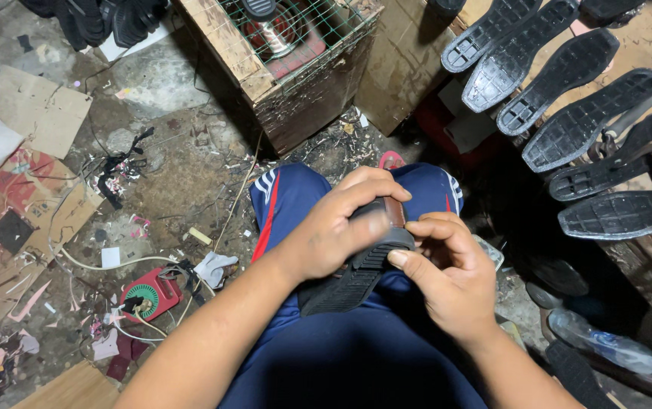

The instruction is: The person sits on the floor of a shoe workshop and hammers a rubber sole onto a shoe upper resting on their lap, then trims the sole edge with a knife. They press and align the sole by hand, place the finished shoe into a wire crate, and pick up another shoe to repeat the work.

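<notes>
A black shoe (356, 273) with a ridged rubber sole rests on my lap, sole facing me, a brown upper edge showing at its far end. My left hand (333, 227) wraps over the shoe from the left, fingers curled across its top. My right hand (447, 273) grips it from the right, with the thumb pressed on the sole's edge and the fingertips at the brown part. Both hands hold it above my knees in blue track trousers (280, 197).
Several black rubber soles (568, 83) lie in a row at the upper right. A wooden crate with green wire mesh (296, 60) stands ahead of my knees. Cardboard scraps (38, 113), a white cable and a red round device (148, 295) litter the dirty floor at left. A plastic bottle (606, 348) lies at lower right.
</notes>
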